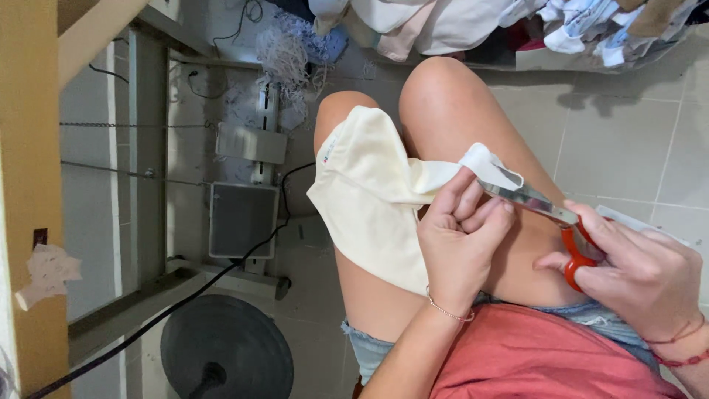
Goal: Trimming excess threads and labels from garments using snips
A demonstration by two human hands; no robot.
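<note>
Our left hand (pixel 458 236) pinches a fold of the cream cloth (pixel 369 196), which drapes over our bare knees. Our right hand (pixel 642 273) has its grip closed through the orange handles of the scissors (pixel 543 210), whose blades meet the cloth's edge. Below lie a tiled floor (pixel 628 140) and a sewing-machine pedal (pixel 242 218).

cloth (pixel 369 192): cream | scissors (pixel 550 214): red handles, silver blades | shirt (pixel 539 355): coral
</note>
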